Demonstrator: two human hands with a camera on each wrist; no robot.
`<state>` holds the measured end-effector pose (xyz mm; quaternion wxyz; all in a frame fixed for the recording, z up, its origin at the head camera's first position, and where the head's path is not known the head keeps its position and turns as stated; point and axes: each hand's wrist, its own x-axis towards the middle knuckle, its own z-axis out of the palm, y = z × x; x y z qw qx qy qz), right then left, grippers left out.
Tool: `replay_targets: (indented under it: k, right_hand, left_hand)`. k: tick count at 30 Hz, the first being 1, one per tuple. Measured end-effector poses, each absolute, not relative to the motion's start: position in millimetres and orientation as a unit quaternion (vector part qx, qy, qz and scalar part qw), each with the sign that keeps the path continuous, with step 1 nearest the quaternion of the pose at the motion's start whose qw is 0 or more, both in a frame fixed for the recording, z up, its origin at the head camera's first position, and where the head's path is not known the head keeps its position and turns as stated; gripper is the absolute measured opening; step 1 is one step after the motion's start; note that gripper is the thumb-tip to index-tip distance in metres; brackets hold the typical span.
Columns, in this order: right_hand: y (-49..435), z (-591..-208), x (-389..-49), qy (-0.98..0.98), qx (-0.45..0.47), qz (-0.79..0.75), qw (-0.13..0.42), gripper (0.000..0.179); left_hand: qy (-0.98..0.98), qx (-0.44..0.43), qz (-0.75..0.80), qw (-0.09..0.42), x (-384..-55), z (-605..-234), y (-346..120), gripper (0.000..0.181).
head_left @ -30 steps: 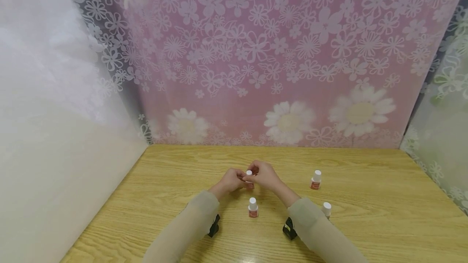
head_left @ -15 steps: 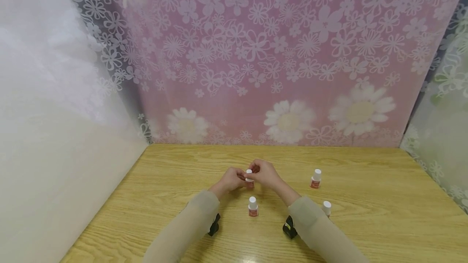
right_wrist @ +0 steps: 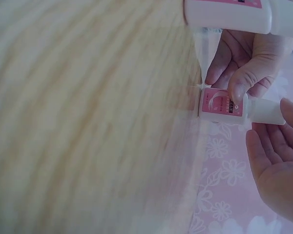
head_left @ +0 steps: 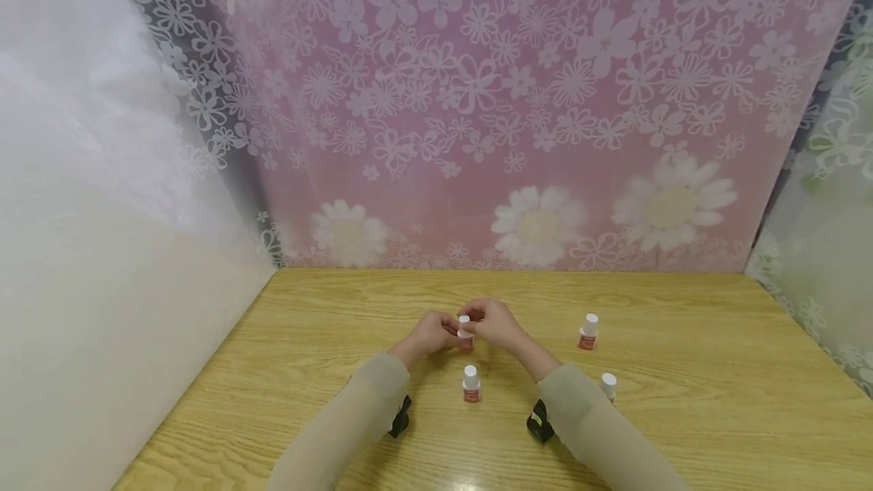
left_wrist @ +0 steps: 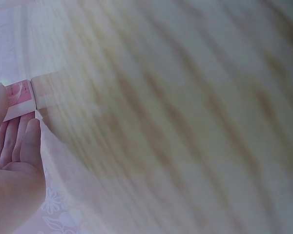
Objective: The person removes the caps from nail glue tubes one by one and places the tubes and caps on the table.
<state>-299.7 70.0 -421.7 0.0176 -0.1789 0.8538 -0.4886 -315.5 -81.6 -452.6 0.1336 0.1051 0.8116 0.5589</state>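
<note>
A small white bottle with a pink-red label point(head_left: 467, 341) stands on the table between both hands. My left hand point(head_left: 433, 333) grips its body; the right wrist view shows the thumb pressed on the label. My right hand point(head_left: 495, 324) holds the bottle's white cap point(right_wrist: 266, 111) between thumb and fingers. The cap sits on the bottle's neck. In the left wrist view, part of the label point(left_wrist: 20, 95) shows above the left hand's curled fingers. A similar capped bottle point(head_left: 471, 386) stands upright nearer to me, between the forearms.
Another capped bottle point(head_left: 588, 333) stands at the right. One more bottle point(head_left: 609, 385) is partly hidden behind the right sleeve point(head_left: 576, 408). Black devices point(head_left: 541, 424) hang under both wrists. A pink flowered curtain point(head_left: 436, 135) closes off the wooden table's point(head_left: 696, 354) back edge.
My right thumb and fingers have shifted slightly around the cap. The left hand and the held bottle stay in place, and the other bottles have not moved.
</note>
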Motion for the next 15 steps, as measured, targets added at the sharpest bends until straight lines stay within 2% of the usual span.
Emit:
replay_targets:
  k: [5, 8, 15]
  right_hand:
    - [71.5, -422.5, -300.3, 0.847, -0.197, -0.493, 0.028, 0.02]
    - [71.9, -422.6, -300.7, 0.848, -0.201, -0.49, 0.027, 0.024]
    - [70.7, -420.8, -298.9, 0.864, -0.186, -0.468, -0.003, 0.026]
  left_hand:
    - [0.814, 0.108, 0.555, 0.132, -317.3, -454.6, -81.7, 0.013]
    - [0.811, 0.112, 0.559, 0.132, -308.4, -442.7, -80.9, 0.012]
    - [0.818, 0.111, 0.549, 0.13, -292.5, -421.2, -78.8, 0.007]
